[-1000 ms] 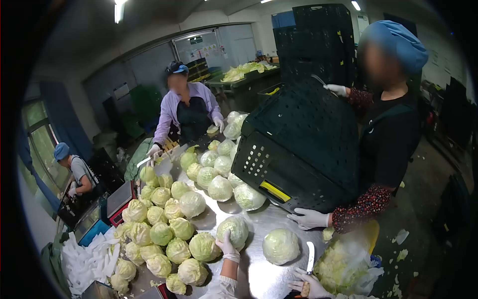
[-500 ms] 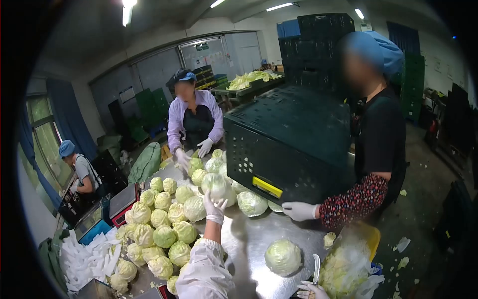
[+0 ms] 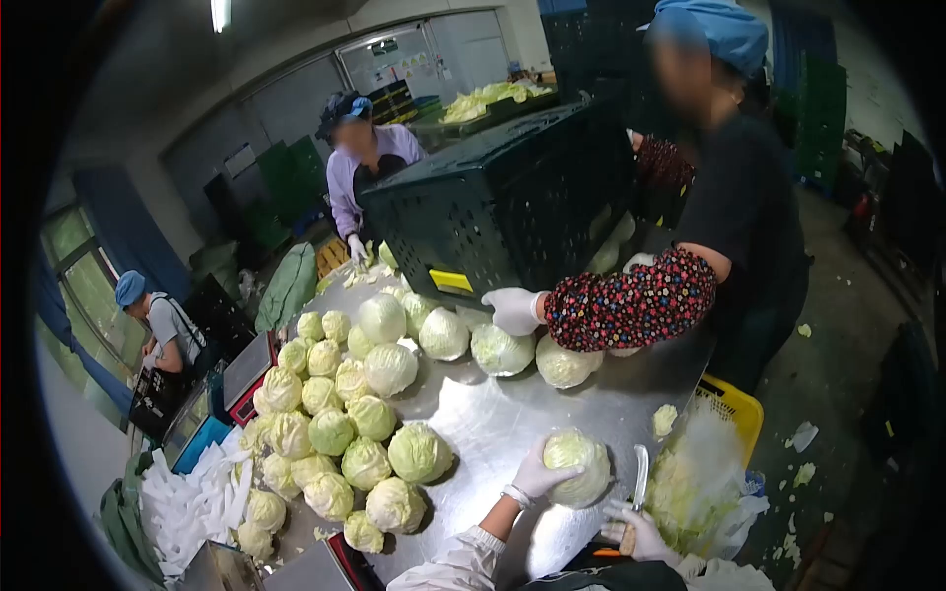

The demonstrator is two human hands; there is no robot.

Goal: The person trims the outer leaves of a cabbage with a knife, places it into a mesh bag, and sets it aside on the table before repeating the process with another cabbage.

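My gloved left hand (image 3: 538, 475) is at the near side of the metal table, its fingers curved around the left side of a pale green cabbage (image 3: 581, 465). Just right of it, my gloved right hand (image 3: 650, 538) grips a knife (image 3: 641, 475) by its handle, with the blade pointing up. The blade stands beside the cabbage, apart from it. Left of my hands lie several trimmed cabbages (image 3: 330, 430), and a row of larger ones (image 3: 501, 352) runs along the far side.
Across the table a co-worker in a floral sleeve (image 3: 631, 300) tilts a dark green crate (image 3: 463, 212) with cabbages inside. Another person (image 3: 370, 148) stands behind it. A yellow basket (image 3: 734, 409) with leaves is at right; white strips (image 3: 197, 502) lie at left.
My left hand has come back from the far cabbages to the near one. My right hand and knife have risen into fuller view. The crate has tipped and shifted left, over the table.
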